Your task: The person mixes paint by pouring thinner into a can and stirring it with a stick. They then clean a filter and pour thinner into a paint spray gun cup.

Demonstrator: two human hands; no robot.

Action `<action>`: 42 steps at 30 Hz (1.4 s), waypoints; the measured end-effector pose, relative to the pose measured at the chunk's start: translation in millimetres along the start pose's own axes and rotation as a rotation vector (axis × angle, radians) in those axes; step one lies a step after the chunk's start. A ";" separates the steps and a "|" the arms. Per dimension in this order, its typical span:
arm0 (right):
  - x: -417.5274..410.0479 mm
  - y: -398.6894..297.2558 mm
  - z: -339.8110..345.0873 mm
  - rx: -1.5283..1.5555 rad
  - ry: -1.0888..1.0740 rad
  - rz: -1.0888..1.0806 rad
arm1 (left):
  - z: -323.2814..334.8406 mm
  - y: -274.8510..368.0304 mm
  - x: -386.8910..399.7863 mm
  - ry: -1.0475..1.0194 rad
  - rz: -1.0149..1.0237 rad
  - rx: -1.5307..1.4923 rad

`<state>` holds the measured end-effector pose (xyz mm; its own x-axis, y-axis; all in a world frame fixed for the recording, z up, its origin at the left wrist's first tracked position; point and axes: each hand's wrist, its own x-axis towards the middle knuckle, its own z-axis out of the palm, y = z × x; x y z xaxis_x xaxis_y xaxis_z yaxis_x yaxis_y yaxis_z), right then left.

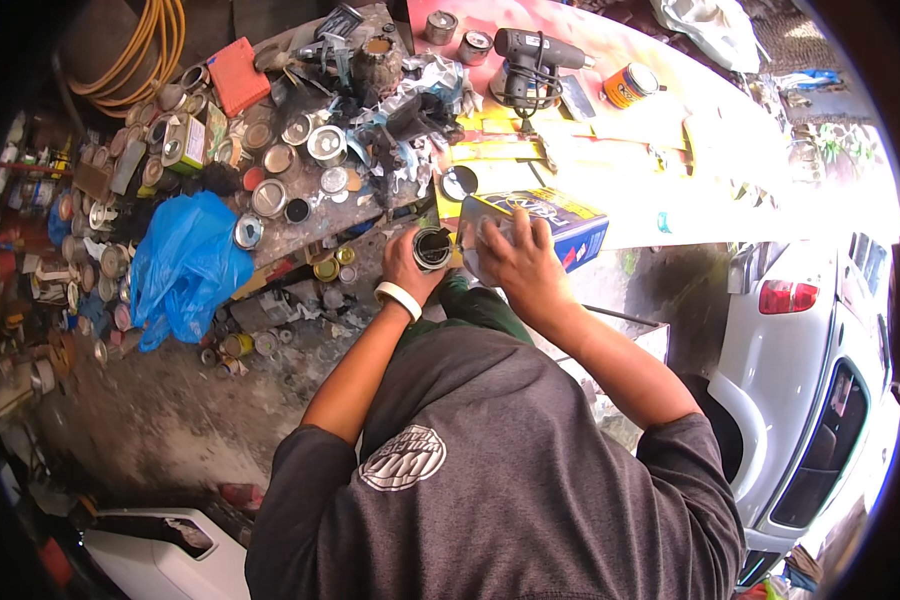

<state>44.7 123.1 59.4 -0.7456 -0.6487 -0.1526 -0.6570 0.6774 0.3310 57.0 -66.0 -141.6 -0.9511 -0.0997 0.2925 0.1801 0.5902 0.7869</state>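
Note:
My left hand grips a small open metal tin by its side. Dark contents fill the tin's inside, and a dark flat piece pokes up at its rim. In my right hand lies a rectangular blue and yellow metal can, tipped on its side with its top end towards the tin. A thin streak shows between the can's end and the tin; whether it is liquid I cannot tell clearly. Just beyond the can, a round open container with dark contents stands on the yellow sheet.
A heat gun and an orange-labelled tin stand on the bright panel. Many paint tins crowd the left bench, beside a blue plastic bag. A white vehicle is at right; a pale vehicle part lies lower left.

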 end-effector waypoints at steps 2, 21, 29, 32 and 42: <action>-2.8 3.2 1.2 0.026 0.001 0.013 | -0.4 7.1 6.2 -0.030 0.003 -0.011; -86.3 129.8 4.9 0.391 0.000 0.350 | 59.4 101.8 58.1 -0.308 0.008 -0.251; -139.4 188.2 41.2 0.675 0.169 0.684 | 82.4 111.5 59.7 -0.465 -0.006 -0.242; -149.0 206.8 39.8 0.709 0.243 0.803 | 83.4 107.9 59.8 -0.418 0.129 -0.067; -118.7 208.2 97.2 0.586 0.379 1.014 | 74.0 98.8 61.9 -0.491 0.104 -0.039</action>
<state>-14.4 374.8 55.8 -0.9323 0.2685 0.2421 0.1773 0.9232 -0.3410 -2.7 45.4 -86.0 -0.9316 0.3528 0.0877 0.2810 0.5458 0.7894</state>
